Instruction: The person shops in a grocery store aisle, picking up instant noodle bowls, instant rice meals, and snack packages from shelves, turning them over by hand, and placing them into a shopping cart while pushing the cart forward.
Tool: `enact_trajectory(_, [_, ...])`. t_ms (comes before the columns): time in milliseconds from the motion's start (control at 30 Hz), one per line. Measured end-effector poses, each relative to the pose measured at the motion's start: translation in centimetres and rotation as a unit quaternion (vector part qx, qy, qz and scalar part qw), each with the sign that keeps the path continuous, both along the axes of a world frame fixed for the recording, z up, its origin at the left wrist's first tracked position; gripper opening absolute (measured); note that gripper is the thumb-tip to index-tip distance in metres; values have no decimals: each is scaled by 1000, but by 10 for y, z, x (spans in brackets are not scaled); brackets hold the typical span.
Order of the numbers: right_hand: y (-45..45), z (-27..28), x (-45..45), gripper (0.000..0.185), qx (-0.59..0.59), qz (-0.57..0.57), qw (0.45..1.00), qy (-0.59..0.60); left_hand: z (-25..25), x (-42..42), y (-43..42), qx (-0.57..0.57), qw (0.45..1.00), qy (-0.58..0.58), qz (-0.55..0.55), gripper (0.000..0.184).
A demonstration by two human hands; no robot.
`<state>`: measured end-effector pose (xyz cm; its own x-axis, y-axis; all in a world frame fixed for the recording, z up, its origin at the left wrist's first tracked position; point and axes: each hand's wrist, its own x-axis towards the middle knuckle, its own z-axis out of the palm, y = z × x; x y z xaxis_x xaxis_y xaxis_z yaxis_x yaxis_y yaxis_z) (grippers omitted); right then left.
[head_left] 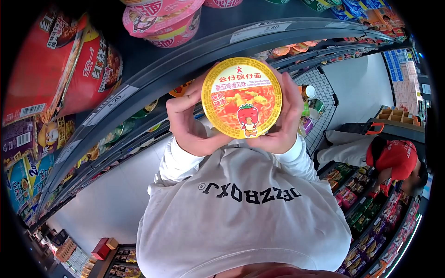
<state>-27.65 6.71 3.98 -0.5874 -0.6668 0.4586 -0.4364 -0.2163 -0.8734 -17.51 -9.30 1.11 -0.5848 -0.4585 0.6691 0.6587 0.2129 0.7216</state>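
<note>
A round yellow instant noodle cup is held up in front of my chest, its printed lid facing me. On the lid are Chinese characters, a picture of noodles and a cartoon tomato. My left hand and my right hand wrap its two sides, with thumbs at the near edge and fingertips hidden behind it. Just beyond the cup runs the shelf edge with price tags. Pink noodle bowls are stacked above it.
Large red noodle packs fill the shelf at left. A wire shopping cart with several items stands beyond my right hand. Farther right, a person in a red top bends beside shelves of packaged goods.
</note>
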Motion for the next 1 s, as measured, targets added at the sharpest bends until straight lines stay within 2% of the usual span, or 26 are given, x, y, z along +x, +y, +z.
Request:
enact_trajectory(67, [-3, -2, -8, 106, -47, 19, 994, 101, -3, -5, -3, -27, 1000, 4, -7, 89])
enact_trajectory(100, [-1, 7, -12, 96, -13, 22, 988, 154, -4, -7, -3, -56, 998, 11, -11, 92])
enact_trajectory(133, [0, 5, -7, 96, -11, 17, 988, 154, -2, -7, 0, -55, 998, 11, -16, 92])
enact_trajectory(200, [1, -1, 4, 81, -78, -1, 995, -61, 5, -6, 6, -87, 995, -57, 1, 96])
enact_trajectory(233, [6, 3, 2, 65, -40, -6, 995, -90, 4, -7, 10, -84, 993, -86, 1, 93])
enact_trajectory(267, [9, 4, 1, 65, -40, -12, 995, -90, 4, -10, 14, -84, 993, -85, -4, 93])
enact_trajectory(333, [16, 5, 1, 58, -32, -30, 976, -214, 4, -15, 24, -90, 983, -155, 36, 90])
enact_trajectory(500, [34, 13, 1, 48, 10, -25, 968, -249, 5, -20, 38, -79, 980, -180, 29, 83])
enact_trajectory(633, [43, 15, -3, 47, -6, -27, 972, -234, 7, -26, 50, -69, 980, -184, 24, 82])
enact_trajectory(700, [52, 16, -8, 49, 13, -31, 974, -225, 6, -30, 58, -27, 978, -206, 4, 80])
enact_trajectory(767, [64, 15, -14, 54, 51, -35, 972, -226, 4, -34, 65, -38, 975, -218, -3, 77])
enact_trajectory(867, [75, 6, -20, 58, 37, -51, 977, -202, -2, -43, 79, -52, 972, -228, -10, 75])
enact_trajectory(900, [79, 5, -22, 72, 52, -79, 980, -177, -5, -47, 84, -54, 972, -227, -11, 75])
enact_trajectory(933, [82, 2, -24, 72, 50, -85, 979, -177, -12, -50, 88, -56, 972, -226, -17, 75])
enact_trajectory(1000, [100, -7, -29, 86, 137, -138, 980, -49, -29, -61, 98, -66, 962, -261, -54, 75])
